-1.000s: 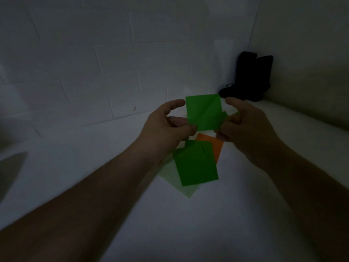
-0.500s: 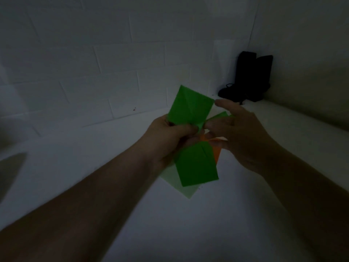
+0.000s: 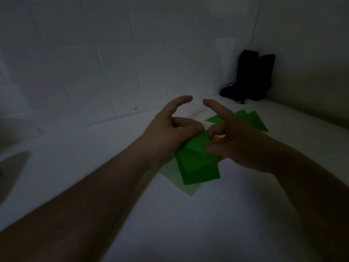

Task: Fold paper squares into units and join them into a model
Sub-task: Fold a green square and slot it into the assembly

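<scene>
Head view shows that the green sheet I held up between both hands a second ago is no longer raised: a folded green unit [image 3: 249,120] now lies on the worktop [image 3: 188,224] beyond my right hand [image 3: 239,144], and both hands have come down onto the stack of paper squares in front of me. My left hand [image 3: 170,133] has its forefinger and thumb arched apart, while its lower fingers curl onto the far edge of the top green square [image 3: 198,163]; I judge it is pinching that edge, though the light is too dim to be sure. My right hand rests its thumb on the right side of the same square, forefinger lifted; whether it grips or only presses I cannot tell. I read this as one unit done and set aside and the next square being taken up for folding, so the task is still early, with no joining begun. Under the green square a pale green sheet [image 3: 177,180] sticks out toward me, and a sliver of orange paper [image 3: 217,138] peeks out between my hands. A black object [image 3: 253,76] stands in the far corner against the tiled wall [image 3: 113,53], well apart from the paper. The overlapping sheets may lift together, and the poor light makes edges hard to line up.
</scene>
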The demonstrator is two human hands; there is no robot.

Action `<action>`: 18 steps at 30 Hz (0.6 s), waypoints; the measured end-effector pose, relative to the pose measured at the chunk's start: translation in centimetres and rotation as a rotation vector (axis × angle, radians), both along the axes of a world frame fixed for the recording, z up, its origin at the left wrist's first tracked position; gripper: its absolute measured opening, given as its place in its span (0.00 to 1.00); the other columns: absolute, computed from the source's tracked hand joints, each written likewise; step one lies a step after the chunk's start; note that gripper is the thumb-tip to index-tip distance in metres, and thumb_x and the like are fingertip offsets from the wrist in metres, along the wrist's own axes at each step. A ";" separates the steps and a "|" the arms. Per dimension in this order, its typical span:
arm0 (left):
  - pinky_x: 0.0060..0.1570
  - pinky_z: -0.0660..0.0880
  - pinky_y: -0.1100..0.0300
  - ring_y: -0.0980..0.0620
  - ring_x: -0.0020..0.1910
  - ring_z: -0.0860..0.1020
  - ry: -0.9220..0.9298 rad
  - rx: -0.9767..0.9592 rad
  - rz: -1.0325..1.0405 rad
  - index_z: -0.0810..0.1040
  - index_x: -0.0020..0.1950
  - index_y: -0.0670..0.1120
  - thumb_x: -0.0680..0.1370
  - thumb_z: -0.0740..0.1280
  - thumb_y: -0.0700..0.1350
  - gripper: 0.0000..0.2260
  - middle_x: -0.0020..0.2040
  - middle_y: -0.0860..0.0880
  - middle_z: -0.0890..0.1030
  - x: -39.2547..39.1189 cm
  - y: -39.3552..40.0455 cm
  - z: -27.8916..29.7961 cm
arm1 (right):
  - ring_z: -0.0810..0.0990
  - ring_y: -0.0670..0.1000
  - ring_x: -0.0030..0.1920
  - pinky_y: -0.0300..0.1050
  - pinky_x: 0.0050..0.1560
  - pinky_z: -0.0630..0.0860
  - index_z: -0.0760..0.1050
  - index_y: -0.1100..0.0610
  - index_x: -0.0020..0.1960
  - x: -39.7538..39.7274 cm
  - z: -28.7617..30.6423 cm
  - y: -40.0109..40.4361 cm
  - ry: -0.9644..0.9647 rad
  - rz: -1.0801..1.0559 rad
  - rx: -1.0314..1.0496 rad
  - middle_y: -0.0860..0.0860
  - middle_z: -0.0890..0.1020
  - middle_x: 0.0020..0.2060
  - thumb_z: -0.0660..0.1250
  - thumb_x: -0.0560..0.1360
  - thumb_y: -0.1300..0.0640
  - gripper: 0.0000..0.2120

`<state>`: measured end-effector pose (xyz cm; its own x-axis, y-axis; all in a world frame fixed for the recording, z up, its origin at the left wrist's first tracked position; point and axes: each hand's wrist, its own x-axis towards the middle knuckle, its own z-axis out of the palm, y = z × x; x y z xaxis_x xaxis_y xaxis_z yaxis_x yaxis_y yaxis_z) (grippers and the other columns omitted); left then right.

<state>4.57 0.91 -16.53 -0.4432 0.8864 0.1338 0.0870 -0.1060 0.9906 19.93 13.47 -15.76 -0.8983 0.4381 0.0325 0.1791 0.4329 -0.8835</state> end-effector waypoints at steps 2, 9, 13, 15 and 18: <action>0.47 0.82 0.54 0.44 0.46 0.86 0.036 -0.032 -0.042 0.75 0.70 0.53 0.77 0.73 0.36 0.24 0.50 0.43 0.87 -0.1 0.0 -0.1 | 0.87 0.53 0.46 0.50 0.42 0.85 0.52 0.32 0.78 0.0 0.1 0.1 0.003 -0.018 0.036 0.53 0.87 0.44 0.73 0.73 0.70 0.50; 0.38 0.79 0.60 0.52 0.36 0.82 0.080 0.097 0.115 0.83 0.52 0.44 0.78 0.70 0.32 0.08 0.38 0.49 0.83 -0.8 0.8 -0.8 | 0.86 0.55 0.46 0.50 0.48 0.83 0.70 0.40 0.72 -0.1 -0.3 1.1 0.173 -0.107 -0.072 0.54 0.86 0.44 0.70 0.76 0.69 0.34; 0.41 0.78 0.62 0.56 0.38 0.82 0.111 0.145 0.190 0.84 0.46 0.46 0.78 0.71 0.32 0.08 0.38 0.51 0.83 -1.2 1.2 -1.1 | 0.86 0.57 0.49 0.53 0.53 0.82 0.82 0.51 0.54 -0.3 -0.9 0.7 0.267 -0.047 -0.176 0.53 0.86 0.50 0.70 0.71 0.76 0.22; 0.42 0.78 0.61 0.55 0.40 0.81 0.103 0.157 0.207 0.84 0.46 0.47 0.78 0.71 0.33 0.09 0.39 0.50 0.83 -1.3 1.4 -1.2 | 0.86 0.57 0.51 0.54 0.55 0.82 0.83 0.53 0.52 -0.4 -1.1 0.7 0.285 -0.049 -0.170 0.54 0.86 0.51 0.70 0.70 0.77 0.21; 0.45 0.78 0.62 0.55 0.41 0.81 0.074 0.167 0.200 0.83 0.46 0.47 0.78 0.71 0.33 0.10 0.39 0.51 0.83 -1.3 1.5 -1.3 | 0.86 0.60 0.52 0.56 0.55 0.82 0.83 0.55 0.51 -0.3 -1.1 0.9 0.338 -0.034 -0.188 0.58 0.86 0.52 0.69 0.70 0.79 0.22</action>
<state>3.28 2.42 -17.88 -0.5906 0.7452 0.3094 0.1941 -0.2410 0.9509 19.62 14.42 -16.86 -0.8355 0.4943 0.2402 -0.1237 0.2567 -0.9585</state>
